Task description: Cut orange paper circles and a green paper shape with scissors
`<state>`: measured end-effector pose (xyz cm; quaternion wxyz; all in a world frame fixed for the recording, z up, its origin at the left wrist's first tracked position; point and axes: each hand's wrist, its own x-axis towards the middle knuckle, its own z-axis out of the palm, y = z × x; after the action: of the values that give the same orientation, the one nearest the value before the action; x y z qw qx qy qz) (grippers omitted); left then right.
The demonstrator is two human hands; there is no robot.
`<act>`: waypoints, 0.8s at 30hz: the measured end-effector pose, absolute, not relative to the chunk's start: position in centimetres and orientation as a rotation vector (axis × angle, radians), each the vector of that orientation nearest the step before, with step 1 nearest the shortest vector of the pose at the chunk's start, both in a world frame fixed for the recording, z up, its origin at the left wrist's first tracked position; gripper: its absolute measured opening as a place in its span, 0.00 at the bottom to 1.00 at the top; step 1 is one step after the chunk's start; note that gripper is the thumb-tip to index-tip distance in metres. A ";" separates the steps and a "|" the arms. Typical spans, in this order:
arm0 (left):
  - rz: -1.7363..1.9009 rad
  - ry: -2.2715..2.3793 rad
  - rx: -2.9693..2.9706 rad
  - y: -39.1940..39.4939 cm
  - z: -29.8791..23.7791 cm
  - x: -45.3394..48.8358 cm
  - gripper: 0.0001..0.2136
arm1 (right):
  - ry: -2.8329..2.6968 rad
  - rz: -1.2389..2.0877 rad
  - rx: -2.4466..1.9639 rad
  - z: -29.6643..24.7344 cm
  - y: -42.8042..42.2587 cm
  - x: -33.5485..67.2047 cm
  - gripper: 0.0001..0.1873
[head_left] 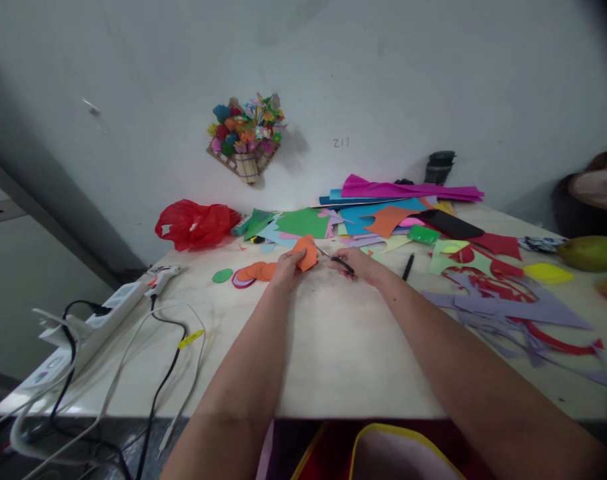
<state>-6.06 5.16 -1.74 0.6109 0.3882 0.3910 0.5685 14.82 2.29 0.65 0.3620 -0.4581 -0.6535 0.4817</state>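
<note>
Pinched in my left hand (287,268) is a small piece of orange paper (307,252), held up a little above the table. My right hand (357,264) grips a pair of scissors (342,264) with dark handles. The blades point left, with their tips at the right edge of the orange paper; whether they touch it I cannot tell. Left of my left hand, several orange paper circles (256,269) lie overlapping, with red and purple edges under them. A green paper circle (222,276) lies just beyond these.
Coloured paper sheets (303,223) are heaped along the wall. Purple and red scraps (513,300) spread at the right, near a black pen (408,267) and a dark phone-like slab (450,223). A red plastic bag (196,223) and a power strip (90,330) with cables occupy the left.
</note>
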 end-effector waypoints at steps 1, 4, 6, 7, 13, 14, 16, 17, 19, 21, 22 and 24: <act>1.310 0.910 0.897 5.2 -1.7 -6.1 0.08 | -1.681 1.246 -1.183 0.7 2.3 14.8 0.23; 1.313 0.911 0.888 5.1 -1.7 -6.1 0.09 | -1.676 1.253 -1.202 0.9 2.2 14.7 0.22; 1.329 0.904 0.869 5.0 -1.6 -6.1 0.08 | -1.678 1.251 -1.212 1.0 2.1 14.7 0.22; 1.336 0.903 0.858 5.0 -1.5 -6.1 0.07 | -1.679 1.248 -1.215 1.1 2.0 14.6 0.22; 1.364 0.893 0.842 4.2 -1.1 -5.8 0.08 | -1.669 1.250 -1.222 1.2 1.8 14.6 0.21; 1.376 0.882 0.844 4.1 -1.1 -5.7 0.08 | -1.668 1.253 -1.223 1.2 1.8 14.6 0.21; 1.385 0.873 0.843 3.8 -1.1 -5.6 0.08 | -1.666 1.261 -1.225 1.1 1.8 14.6 0.21; 1.382 0.876 0.842 3.7 -1.0 -5.6 0.08 | -1.664 1.268 -1.224 1.1 1.9 14.6 0.20; 1.367 0.888 0.848 3.6 -1.0 -5.6 0.10 | -1.659 1.280 -1.214 1.0 1.9 14.5 0.20; 1.350 0.895 0.868 3.6 -0.9 -5.6 0.12 | -1.652 1.293 -1.203 0.9 2.0 14.5 0.19; 1.343 0.897 0.879 3.5 -0.9 -5.6 0.12 | -1.649 1.298 -1.202 0.9 2.0 14.4 0.18; 1.341 0.900 0.894 3.5 -0.9 -5.6 0.11 | -1.646 1.304 -1.208 0.9 1.9 14.3 0.18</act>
<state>-5.60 3.52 -0.87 0.6037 0.3860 0.3887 0.5792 14.31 1.93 0.92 0.3518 -0.4669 -0.6358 0.5040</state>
